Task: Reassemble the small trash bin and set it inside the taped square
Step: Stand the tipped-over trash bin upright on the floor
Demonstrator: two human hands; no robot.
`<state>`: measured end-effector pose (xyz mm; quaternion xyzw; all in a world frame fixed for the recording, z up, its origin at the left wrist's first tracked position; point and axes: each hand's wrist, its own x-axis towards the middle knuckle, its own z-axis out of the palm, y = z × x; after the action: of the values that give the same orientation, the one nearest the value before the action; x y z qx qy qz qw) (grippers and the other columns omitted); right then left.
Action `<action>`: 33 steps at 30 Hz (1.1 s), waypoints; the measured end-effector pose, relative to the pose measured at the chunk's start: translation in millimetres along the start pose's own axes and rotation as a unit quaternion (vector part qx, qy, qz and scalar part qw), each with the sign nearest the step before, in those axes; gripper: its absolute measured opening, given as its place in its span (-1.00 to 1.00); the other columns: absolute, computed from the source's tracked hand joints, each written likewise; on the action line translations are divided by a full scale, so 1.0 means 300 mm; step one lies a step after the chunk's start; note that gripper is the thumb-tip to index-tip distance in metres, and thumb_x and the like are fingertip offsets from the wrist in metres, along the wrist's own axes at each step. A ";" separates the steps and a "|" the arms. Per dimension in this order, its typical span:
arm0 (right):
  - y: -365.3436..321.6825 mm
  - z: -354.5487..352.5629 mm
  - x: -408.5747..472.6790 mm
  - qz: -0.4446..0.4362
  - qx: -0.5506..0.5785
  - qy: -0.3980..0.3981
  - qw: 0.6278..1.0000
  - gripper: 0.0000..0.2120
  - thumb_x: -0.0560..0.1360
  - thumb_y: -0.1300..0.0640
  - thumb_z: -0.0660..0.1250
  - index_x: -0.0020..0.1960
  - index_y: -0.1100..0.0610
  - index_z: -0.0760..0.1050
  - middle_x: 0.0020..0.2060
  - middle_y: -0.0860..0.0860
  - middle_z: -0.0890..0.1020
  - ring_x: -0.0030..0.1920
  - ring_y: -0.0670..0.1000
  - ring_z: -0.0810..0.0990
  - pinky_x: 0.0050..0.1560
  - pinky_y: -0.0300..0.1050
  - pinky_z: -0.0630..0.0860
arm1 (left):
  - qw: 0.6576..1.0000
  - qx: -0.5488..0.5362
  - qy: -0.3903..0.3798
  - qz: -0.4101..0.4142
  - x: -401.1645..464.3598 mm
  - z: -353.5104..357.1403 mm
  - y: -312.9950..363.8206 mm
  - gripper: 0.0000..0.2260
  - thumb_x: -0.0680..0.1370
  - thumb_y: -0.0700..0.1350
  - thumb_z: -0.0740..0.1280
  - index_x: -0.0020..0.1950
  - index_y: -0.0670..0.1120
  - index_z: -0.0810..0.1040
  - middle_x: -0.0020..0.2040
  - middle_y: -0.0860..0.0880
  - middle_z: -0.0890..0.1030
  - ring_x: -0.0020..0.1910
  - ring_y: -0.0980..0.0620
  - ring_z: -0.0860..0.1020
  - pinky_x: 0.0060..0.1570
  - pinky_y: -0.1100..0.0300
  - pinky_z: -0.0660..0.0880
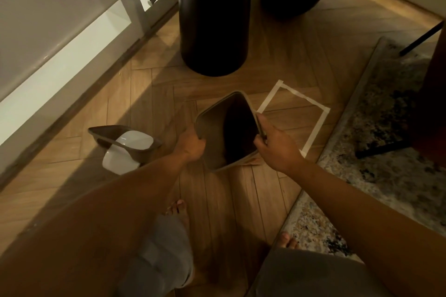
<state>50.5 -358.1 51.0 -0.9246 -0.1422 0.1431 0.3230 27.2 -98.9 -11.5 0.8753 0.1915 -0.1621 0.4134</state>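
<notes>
Wooden floor [149,94], one taped square [293,116], one bin body [226,132].
Left hand [191,143] and right hand [277,149] grip its rim; one lid [125,144], seemingly, lies apart.

bare arms and feet, grey trousers

the left hand [191,143] and right hand [277,149] are bare: no gloves, rings, watch or bands show. both forearms are uncovered as far as the frame's edge, so no sleeve is seen. the legs wear loose grey trousers [159,255], soft and creased at the knee, a little lighter on the left leg than on the right. the left foot [177,207] and right foot [287,241] are bare, toes showing past the cloth.
</notes>
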 end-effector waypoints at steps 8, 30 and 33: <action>0.019 -0.056 -0.017 0.065 0.077 -0.002 0.995 -0.48 0.63 0.29 0.29 0.55 0.02 0.35 0.11 0.02 0.67 0.07 0.02 0.69 0.05 0.12 0.70 | 0.998 -0.054 0.004 0.043 0.017 -0.036 0.079 -0.65 0.63 -0.09 0.30 0.42 0.04 0.43 0.18 0.00 0.61 0.13 -0.01 0.58 0.03 0.15 0.45; 0.100 -0.186 -0.275 0.323 0.178 -0.040 0.928 -0.81 0.67 0.15 0.35 -0.07 0.23 0.58 -0.10 0.18 0.75 -0.25 0.06 0.74 -0.45 -0.23 0.53 | 0.989 0.003 -0.081 0.123 -0.084 0.031 0.260 -0.47 0.63 -0.04 0.32 0.58 0.03 0.26 0.35 -0.01 0.54 0.16 0.08 0.49 -0.15 0.36 0.36; 0.098 -0.195 -0.305 0.322 0.132 -0.077 0.934 -0.77 0.69 0.13 0.34 -0.03 0.27 0.63 -0.09 0.16 0.74 -0.17 0.07 0.74 -0.30 -0.17 0.62 | 0.988 0.026 -0.084 0.123 -0.121 0.042 0.250 -0.46 0.62 -0.04 0.34 0.58 0.04 0.27 0.33 -0.02 0.55 0.20 0.03 0.52 0.00 0.23 0.39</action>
<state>-7.8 -445.3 91.9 -0.8561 0.1585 0.3280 0.3665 29.2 -159.8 46.5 0.8861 0.0422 -0.1877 0.4217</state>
